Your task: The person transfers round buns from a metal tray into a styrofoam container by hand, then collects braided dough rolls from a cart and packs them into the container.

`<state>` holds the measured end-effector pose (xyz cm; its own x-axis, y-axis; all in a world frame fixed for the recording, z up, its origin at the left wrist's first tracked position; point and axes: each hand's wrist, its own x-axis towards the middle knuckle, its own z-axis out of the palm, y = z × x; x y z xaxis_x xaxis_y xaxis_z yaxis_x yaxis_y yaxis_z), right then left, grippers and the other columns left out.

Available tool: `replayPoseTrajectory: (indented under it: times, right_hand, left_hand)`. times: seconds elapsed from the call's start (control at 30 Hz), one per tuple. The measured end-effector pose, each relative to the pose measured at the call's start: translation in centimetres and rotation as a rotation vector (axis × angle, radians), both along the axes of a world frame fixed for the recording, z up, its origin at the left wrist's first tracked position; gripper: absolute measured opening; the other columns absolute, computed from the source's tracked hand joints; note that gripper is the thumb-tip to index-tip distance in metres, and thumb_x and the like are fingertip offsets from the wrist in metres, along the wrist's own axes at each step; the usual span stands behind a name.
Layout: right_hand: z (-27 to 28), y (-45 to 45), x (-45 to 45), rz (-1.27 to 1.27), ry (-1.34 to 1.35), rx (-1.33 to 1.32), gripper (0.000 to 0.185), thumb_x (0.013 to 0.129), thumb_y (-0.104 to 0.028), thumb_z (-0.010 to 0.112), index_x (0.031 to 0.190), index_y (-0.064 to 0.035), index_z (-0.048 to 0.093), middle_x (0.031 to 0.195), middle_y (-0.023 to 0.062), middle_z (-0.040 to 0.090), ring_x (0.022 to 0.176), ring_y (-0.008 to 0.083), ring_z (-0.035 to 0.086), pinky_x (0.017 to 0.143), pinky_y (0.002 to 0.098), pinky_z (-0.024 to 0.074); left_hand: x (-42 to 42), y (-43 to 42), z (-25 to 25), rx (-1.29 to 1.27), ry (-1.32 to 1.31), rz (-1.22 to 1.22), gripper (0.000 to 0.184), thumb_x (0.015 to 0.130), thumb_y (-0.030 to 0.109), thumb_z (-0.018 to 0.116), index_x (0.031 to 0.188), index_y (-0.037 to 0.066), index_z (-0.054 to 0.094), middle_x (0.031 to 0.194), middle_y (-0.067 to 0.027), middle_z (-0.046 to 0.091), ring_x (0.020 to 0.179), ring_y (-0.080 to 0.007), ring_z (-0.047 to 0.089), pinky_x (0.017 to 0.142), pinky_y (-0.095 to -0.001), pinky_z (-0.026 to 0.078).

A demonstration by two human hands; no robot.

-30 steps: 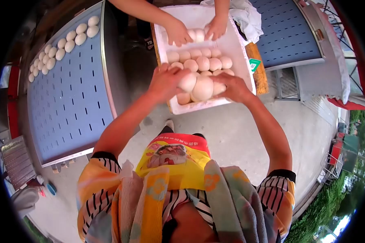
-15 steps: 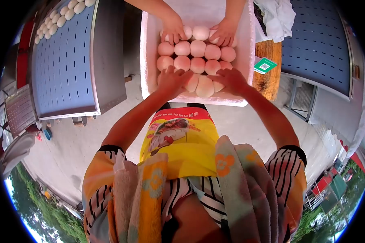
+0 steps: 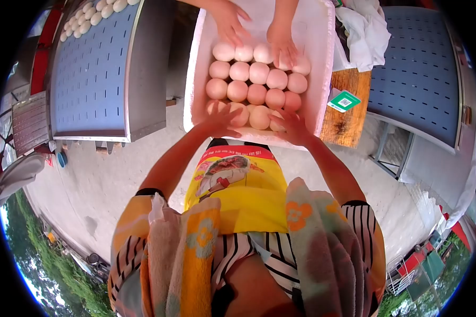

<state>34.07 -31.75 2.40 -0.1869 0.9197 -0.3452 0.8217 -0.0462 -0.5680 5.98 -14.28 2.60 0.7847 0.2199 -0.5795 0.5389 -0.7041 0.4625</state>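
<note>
A white foam box (image 3: 194,79) holds several round pale balls (image 3: 258,73) in rows. My left hand (image 3: 217,121) rests over the near left corner of the nearest row, fingers spread on the balls there. At the right end of that row, my right hand (image 3: 293,127) lies with its fingers apart, touching the balls. Neither hand is wrapped round a ball. Another person's two hands (image 3: 283,45) are at the far row, one on the balls at the right, the other slightly blurred above the left ones.
On the left stands a slotted blue tray table (image 3: 92,79) with pale balls along its far end. A similar blue panel (image 3: 415,74) is at the right. Beside the box are a wooden surface (image 3: 346,124), a green code card (image 3: 345,101) and white cloth (image 3: 366,31).
The balls between my hands have gone down into the nearest row, and my fingers have spread. The other person's left-side hand has lifted off the balls.
</note>
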Motion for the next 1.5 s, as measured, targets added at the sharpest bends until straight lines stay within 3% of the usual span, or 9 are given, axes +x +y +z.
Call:
replayPoseTrajectory:
  times: [0.4,0.43,0.5,0.57,0.63,0.73,0.77,1.03,1.5]
  right_hand:
    - [-1.4,1.5,-2.3,0.015,-0.101,0.055,0.054,0.09,-0.044,0.06,0.141,-0.0288,0.05,0.15,0.0019,0.045,0.139,0.0299,0.037,0.112,0.0579,0.0208]
    - [-3.7,1.0,-2.0,0.061,-0.133,0.127,0.053,0.088,-0.041,0.06,0.14,-0.0277,0.052,0.15,0.0019,0.045,0.138,0.029,0.038,0.113,0.0555,0.0218]
    - [-6.3,-0.2,-2.3,0.064,-0.363,0.533,0.053,0.087,-0.037,0.06,0.139,-0.027,0.054,0.149,0.0011,0.045,0.138,0.0268,0.038,0.113,0.0508,0.0232]
    - [-7.8,-0.4,-0.8,0.17,-0.43,0.396,0.064,0.089,-0.039,0.058,0.149,-0.0244,0.043,0.155,-0.0004,0.039,0.143,0.0205,0.033,0.116,0.0456,0.021]
    - [-2.5,1.2,-1.3,0.126,-0.328,-0.047,0.074,0.088,-0.046,0.061,0.154,-0.0279,0.033,0.158,0.0013,0.033,0.147,0.0227,0.025,0.118,0.0487,0.0159]
    - [-0.6,1.7,-0.8,0.014,-0.068,-0.083,0.074,0.084,-0.046,0.069,0.149,-0.026,0.041,0.155,0.0078,0.036,0.145,0.0283,0.028,0.113,0.0594,0.0222]
    - [-0.3,2.2,-0.7,-0.008,-0.067,-0.038,0.073,0.083,-0.043,0.071,0.148,-0.0234,0.043,0.153,0.0092,0.038,0.143,0.0292,0.03,0.113,0.0575,0.0243]
    - [8.6,12.2,-10.2,-0.211,0.1,0.305,0.067,0.078,-0.016,0.079,0.138,-0.0041,0.051,0.138,0.0184,0.053,0.13,0.0342,0.048,0.11,0.045,0.0375]
    - [12.5,45.6,-36.9,0.067,0.212,0.377,0.075,0.078,-0.021,0.081,0.144,-0.0096,0.047,0.151,0.0162,0.04,0.139,0.0311,0.04,0.112,0.0387,0.0363]
  left_hand:
    - [1.1,0.3,2.4,0.155,0.151,0.151,0.075,0.076,0.074,0.061,0.143,0.048,0.043,0.158,-0.0215,0.027,0.145,-0.0531,0.015,0.113,-0.0663,0.012]
    - [0.2,-0.5,-0.7,0.058,-0.181,0.296,0.076,0.072,0.075,0.062,0.141,0.047,0.045,0.15,-0.0229,0.036,0.132,-0.0549,0.033,0.11,-0.067,0.019]
    - [-0.1,-1.1,-0.8,0.171,-0.185,0.043,0.087,0.075,0.073,0.061,0.148,0.031,0.04,0.147,-0.018,0.037,0.132,-0.0484,0.03,0.111,-0.0603,0.016]
    - [0.6,-1.3,0.5,0.18,0.095,0.019,0.09,0.074,0.074,0.063,0.15,0.034,0.036,0.152,-0.0162,0.03,0.137,-0.0462,0.026,0.109,-0.061,0.02]
    - [1.6,-0.3,2.2,0.079,0.032,0.084,0.092,0.074,0.075,0.063,0.152,0.038,0.031,0.156,-0.0162,0.027,0.141,-0.0473,0.022,0.108,-0.064,0.021]
    - [0.9,-0.5,1.6,0.113,-0.211,0.272,0.08,0.08,0.064,0.065,0.148,0.029,0.042,0.16,-0.0071,0.027,0.148,-0.0433,0.017,0.11,-0.0686,0.019]
    - [0.1,0.3,5.7,0.066,-0.279,0.32,0.081,0.082,0.059,0.068,0.151,0.037,0.034,0.161,-0.0175,0.02,0.148,-0.0461,0.015,0.112,-0.0678,0.016]
    - [-18.4,8.6,10.5,0.162,-0.736,0.471,0.068,0.087,0.044,0.07,0.142,0.01,0.049,0.147,-0.0217,0.043,0.136,-0.0403,0.041,0.112,-0.0468,0.035]
    - [-45.2,34.3,11.5,0.272,-0.635,0.649,0.07,0.086,0.029,0.074,0.145,0.011,0.043,0.144,-0.0174,0.048,0.13,-0.0367,0.048,0.107,-0.0431,0.042]
